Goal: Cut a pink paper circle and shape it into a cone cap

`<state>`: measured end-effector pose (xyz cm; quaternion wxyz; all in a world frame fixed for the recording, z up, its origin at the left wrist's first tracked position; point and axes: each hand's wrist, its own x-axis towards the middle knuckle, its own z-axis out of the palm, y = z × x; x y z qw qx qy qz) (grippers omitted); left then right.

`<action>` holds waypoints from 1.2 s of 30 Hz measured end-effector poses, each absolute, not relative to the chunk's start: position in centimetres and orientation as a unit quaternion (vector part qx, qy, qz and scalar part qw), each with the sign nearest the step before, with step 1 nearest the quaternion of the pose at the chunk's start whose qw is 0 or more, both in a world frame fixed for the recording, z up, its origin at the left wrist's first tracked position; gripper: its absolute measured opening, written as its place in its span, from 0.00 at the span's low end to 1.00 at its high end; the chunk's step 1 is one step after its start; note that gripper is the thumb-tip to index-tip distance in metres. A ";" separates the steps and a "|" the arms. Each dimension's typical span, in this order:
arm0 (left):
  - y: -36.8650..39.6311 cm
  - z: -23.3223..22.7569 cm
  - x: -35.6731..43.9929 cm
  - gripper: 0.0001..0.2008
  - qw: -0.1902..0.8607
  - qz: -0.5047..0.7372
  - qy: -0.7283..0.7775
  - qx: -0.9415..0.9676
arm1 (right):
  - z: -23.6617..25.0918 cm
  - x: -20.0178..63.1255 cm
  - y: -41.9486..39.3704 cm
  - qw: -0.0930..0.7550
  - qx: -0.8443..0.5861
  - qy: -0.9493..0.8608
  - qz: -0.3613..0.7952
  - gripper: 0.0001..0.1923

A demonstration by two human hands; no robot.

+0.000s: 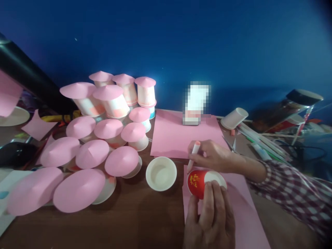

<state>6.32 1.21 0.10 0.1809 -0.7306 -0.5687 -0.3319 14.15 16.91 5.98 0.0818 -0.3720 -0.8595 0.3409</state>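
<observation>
My left hand (211, 216) is closed around a red and white paper cup (196, 182), which lies on its side with yellow lettering on its red part. In my right hand (207, 154) is a marker (193, 154) with a white barrel and an orange end. Its tip points down beside the left end of the cup; whether it touches cannot be made out. Beneath the cup lies a pink paper sheet (241, 207). Just left of the hands stands a white paper bowl (161, 174), open side up.
Several paper cups topped with pink paper cones (90, 154) fill the left. A lit phone (196, 103) stands on more pink paper (169, 135). At right are a tipped white cup (234, 118), scissors (232, 144), several pens (261, 138) and a dark-lidded jar (290, 107).
</observation>
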 end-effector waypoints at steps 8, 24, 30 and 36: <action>1.2 0.0 6.4 0.16 0.182 -0.324 -0.573 -0.730 | 5.8 13.7 17.2 0.044 -0.359 -0.875 0.322 0.13; 1.1 -0.2 6.6 0.15 0.174 -0.338 -0.582 -0.719 | 5.7 13.6 17.5 0.027 -0.350 -0.875 0.334 0.11; 1.1 -0.1 6.5 0.15 0.170 -0.328 -0.579 -0.727 | 5.7 13.8 17.7 0.012 -0.352 -0.879 0.322 0.12; 1.1 0.0 6.4 0.16 0.177 -0.314 -0.580 -0.730 | 5.4 14.7 17.8 0.037 -0.358 -0.867 0.344 0.13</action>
